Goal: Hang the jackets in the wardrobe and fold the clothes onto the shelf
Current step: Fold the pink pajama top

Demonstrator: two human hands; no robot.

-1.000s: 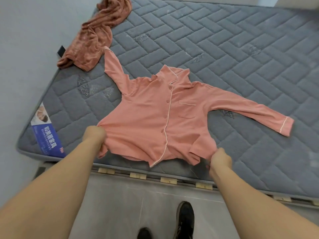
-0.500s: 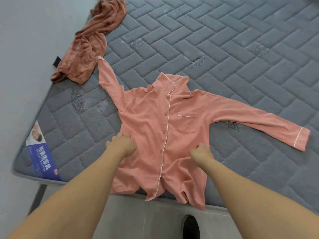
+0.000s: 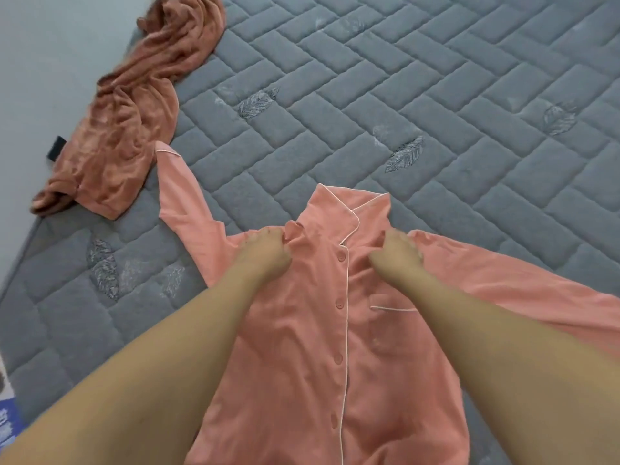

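We have the pink pajama shirt point(image 3: 322, 330) lying face up and buttoned on the gray mattress point(image 3: 436, 95), its collar toward 12 o'clock and its hem running off the bottom of the view at 6 o'clock. We judge it light, soft and limp: thin cloth that wrinkles under the least drag, holds no shape of its own and will slide a little over the quilted cover, so it wants handling at 2 points at once. The shoulder seams beside the collar look like the best places to take hold, since pulling there should draw the front flat without twisting the button line. Our left hand point(image 3: 265, 251) sits at the shoulder at about 10 o'clock of the shirt's middle, fingers curled and pinching a small pucker of cloth by the collar; our right hand point(image 3: 397, 255) sits at the other shoulder at about 1 o'clock, fingers curled into the cloth there. One sleeve points toward 11 o'clock, the other trails toward 3 o'clock. A crumpled rust-colored garment point(image 3: 134, 105) lies at 10 o'clock on the mattress edge, just beside the sleeve's cuff. Compared with 0.5 s ago, both hands have moved from the shirt's waist up to its shoulders.
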